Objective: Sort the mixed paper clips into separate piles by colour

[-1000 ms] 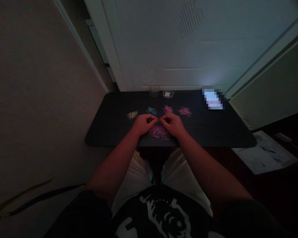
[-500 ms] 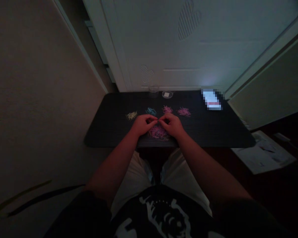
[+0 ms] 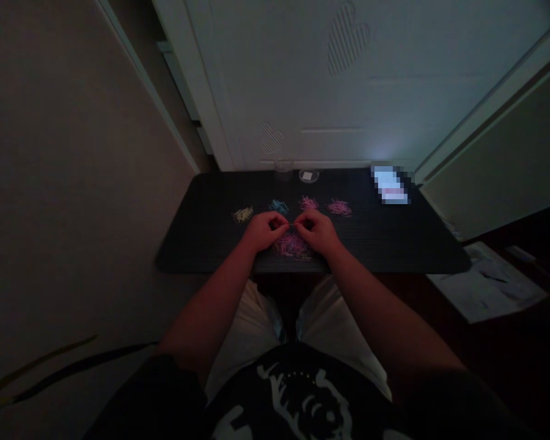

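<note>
My left hand and my right hand meet over the near middle of the dark table, each closed in a pinch. A tiny thin stick-like piece spans the small gap between their fingertips; its kind is too small to make out. Below them lies a mixed heap of thin pieces, mostly pink and purple, partly hidden by the hands. Beyond are separate small piles: a pale yellow pile, a blue pile, a pink pile and a second pink pile.
At the table's back edge stand a clear round container and a clear lid with a white label. A lit phone lies at the back right. A white door is behind; papers lie lower right.
My fingertips have drawn slightly apart, and the thin piece between them shows more clearly. The piles look the same.
</note>
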Action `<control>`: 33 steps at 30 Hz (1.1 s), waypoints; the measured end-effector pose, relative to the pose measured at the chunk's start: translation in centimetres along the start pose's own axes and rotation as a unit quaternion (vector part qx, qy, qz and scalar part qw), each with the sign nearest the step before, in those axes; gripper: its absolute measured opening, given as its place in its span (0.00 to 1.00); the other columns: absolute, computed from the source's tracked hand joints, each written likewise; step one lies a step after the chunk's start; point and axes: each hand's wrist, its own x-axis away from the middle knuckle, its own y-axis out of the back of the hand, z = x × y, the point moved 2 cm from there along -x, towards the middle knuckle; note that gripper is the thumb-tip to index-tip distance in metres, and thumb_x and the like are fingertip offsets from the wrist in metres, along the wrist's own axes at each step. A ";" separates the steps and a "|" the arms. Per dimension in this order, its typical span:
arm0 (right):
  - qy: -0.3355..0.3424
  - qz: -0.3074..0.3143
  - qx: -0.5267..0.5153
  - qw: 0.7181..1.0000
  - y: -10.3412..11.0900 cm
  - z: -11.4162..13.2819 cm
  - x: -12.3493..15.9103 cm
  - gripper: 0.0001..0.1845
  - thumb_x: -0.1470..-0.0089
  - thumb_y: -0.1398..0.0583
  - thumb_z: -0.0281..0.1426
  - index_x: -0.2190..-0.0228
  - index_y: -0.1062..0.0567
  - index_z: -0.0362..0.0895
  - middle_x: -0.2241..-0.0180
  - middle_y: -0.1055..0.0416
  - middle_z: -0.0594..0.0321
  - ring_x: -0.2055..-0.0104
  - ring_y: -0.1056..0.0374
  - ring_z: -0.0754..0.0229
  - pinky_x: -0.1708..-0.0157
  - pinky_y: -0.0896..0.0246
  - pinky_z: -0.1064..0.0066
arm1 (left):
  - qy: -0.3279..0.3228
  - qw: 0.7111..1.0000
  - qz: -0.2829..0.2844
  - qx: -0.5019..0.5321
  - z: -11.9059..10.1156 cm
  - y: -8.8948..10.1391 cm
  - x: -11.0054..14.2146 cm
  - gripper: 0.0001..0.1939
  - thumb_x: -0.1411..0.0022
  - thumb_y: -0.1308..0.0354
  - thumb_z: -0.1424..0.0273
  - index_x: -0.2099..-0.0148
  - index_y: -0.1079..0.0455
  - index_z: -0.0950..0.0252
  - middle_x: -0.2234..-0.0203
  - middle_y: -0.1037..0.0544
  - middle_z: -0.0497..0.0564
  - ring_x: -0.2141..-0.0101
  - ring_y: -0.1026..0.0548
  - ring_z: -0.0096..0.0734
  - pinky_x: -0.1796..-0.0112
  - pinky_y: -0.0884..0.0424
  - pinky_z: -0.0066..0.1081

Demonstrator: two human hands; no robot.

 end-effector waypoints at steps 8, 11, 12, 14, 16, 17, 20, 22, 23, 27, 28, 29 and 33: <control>-0.010 0.028 -0.029 0.999 0.0 0.1 0.1 0.07 0.55 0.40 0.28 0.69 0.26 0.43 0.75 0.33 0.65 0.73 0.39 0.64 0.72 0.42 0.72 | 0.005 1.000 -0.003 0.029 0.2 0.2 0.1 0.08 0.48 0.41 0.68 0.68 0.26 0.67 0.76 0.24 0.48 0.74 0.29 0.25 0.73 0.34 0.25; 0.010 0.044 -0.027 0.999 -0.1 0.2 0.0 0.07 0.54 0.40 0.28 0.68 0.25 0.44 0.74 0.32 0.64 0.72 0.38 0.63 0.71 0.42 0.70 | 0.003 1.000 0.003 0.030 0.2 0.1 0.1 0.08 0.48 0.41 0.68 0.67 0.26 0.67 0.75 0.24 0.48 0.74 0.29 0.25 0.73 0.34 0.25; 0.014 0.043 -0.024 0.999 -0.1 0.2 0.0 0.06 0.54 0.40 0.28 0.70 0.25 0.44 0.74 0.32 0.63 0.72 0.38 0.63 0.70 0.42 0.70 | 0.003 1.000 0.005 0.029 0.2 0.1 0.1 0.08 0.48 0.41 0.68 0.67 0.26 0.67 0.75 0.24 0.48 0.74 0.29 0.25 0.73 0.34 0.24; 0.013 0.039 -0.022 0.999 -0.1 0.3 0.0 0.04 0.53 0.41 0.28 0.72 0.24 0.43 0.74 0.32 0.62 0.72 0.37 0.63 0.70 0.42 0.69 | 0.003 1.000 0.006 0.027 0.2 0.1 0.1 0.08 0.48 0.41 0.68 0.67 0.25 0.67 0.76 0.24 0.48 0.74 0.29 0.25 0.73 0.34 0.24; 0.009 0.041 -0.023 0.999 -0.1 0.3 0.0 0.05 0.53 0.41 0.28 0.72 0.24 0.43 0.74 0.32 0.62 0.72 0.37 0.63 0.70 0.42 0.70 | 0.002 1.000 0.006 0.025 0.3 0.1 0.1 0.08 0.48 0.41 0.68 0.66 0.25 0.67 0.75 0.24 0.48 0.74 0.29 0.25 0.73 0.34 0.24; 0.007 0.044 -0.024 0.999 0.0 0.3 0.0 0.05 0.54 0.40 0.28 0.71 0.24 0.43 0.74 0.32 0.63 0.72 0.37 0.63 0.70 0.42 0.70 | 0.001 1.000 0.006 0.025 0.3 0.1 0.1 0.08 0.48 0.40 0.68 0.66 0.25 0.67 0.75 0.24 0.48 0.74 0.29 0.25 0.72 0.34 0.24; 0.007 0.050 -0.025 0.998 0.0 0.3 0.1 0.08 0.55 0.39 0.28 0.69 0.24 0.43 0.74 0.33 0.64 0.72 0.38 0.64 0.70 0.42 0.71 | -0.003 1.000 0.004 0.028 0.3 0.1 0.1 0.09 0.48 0.40 0.68 0.66 0.25 0.67 0.75 0.23 0.49 0.74 0.29 0.25 0.72 0.33 0.24; 0.011 0.052 -0.027 0.998 0.1 0.2 0.1 0.08 0.55 0.39 0.29 0.68 0.24 0.43 0.73 0.33 0.64 0.71 0.38 0.63 0.70 0.41 0.71 | 0.002 1.000 0.000 0.030 0.3 0.0 0.0 0.09 0.48 0.40 0.67 0.66 0.25 0.68 0.75 0.24 0.49 0.74 0.29 0.25 0.72 0.33 0.25; 0.014 0.054 -0.028 0.998 0.1 0.2 0.1 0.09 0.55 0.38 0.30 0.68 0.24 0.43 0.73 0.33 0.64 0.71 0.37 0.63 0.70 0.41 0.71 | 0.006 1.000 -0.002 0.031 0.3 0.0 0.1 0.09 0.48 0.40 0.67 0.66 0.25 0.68 0.75 0.24 0.49 0.74 0.29 0.25 0.72 0.33 0.25; 0.023 0.050 -0.027 0.998 0.1 0.3 0.1 0.06 0.55 0.39 0.29 0.70 0.24 0.44 0.73 0.32 0.63 0.71 0.37 0.63 0.70 0.41 0.70 | 0.010 0.999 -0.001 0.038 0.4 0.0 0.1 0.09 0.48 0.40 0.67 0.66 0.26 0.67 0.76 0.24 0.49 0.74 0.29 0.25 0.73 0.33 0.25; 0.022 0.047 -0.026 0.998 0.1 0.4 0.1 0.05 0.54 0.39 0.28 0.71 0.24 0.44 0.73 0.32 0.63 0.71 0.37 0.63 0.70 0.41 0.70 | 0.009 0.999 0.000 0.039 0.4 0.0 0.1 0.09 0.48 0.40 0.67 0.66 0.26 0.67 0.76 0.24 0.49 0.75 0.29 0.25 0.73 0.33 0.25; 0.021 0.043 -0.024 0.999 0.1 0.4 0.1 0.04 0.54 0.40 0.28 0.72 0.24 0.44 0.74 0.32 0.63 0.71 0.37 0.63 0.70 0.41 0.70 | 0.008 0.999 0.001 0.040 0.4 0.0 0.1 0.09 0.48 0.40 0.67 0.66 0.26 0.67 0.76 0.24 0.49 0.75 0.29 0.25 0.73 0.33 0.25; 0.005 0.036 -0.018 0.999 0.1 0.5 0.0 0.03 0.53 0.40 0.28 0.74 0.24 0.44 0.74 0.31 0.63 0.72 0.37 0.63 0.70 0.41 0.69 | 0.011 0.999 0.005 0.044 0.4 0.0 0.1 0.09 0.48 0.40 0.67 0.66 0.26 0.67 0.76 0.24 0.48 0.75 0.29 0.24 0.73 0.33 0.25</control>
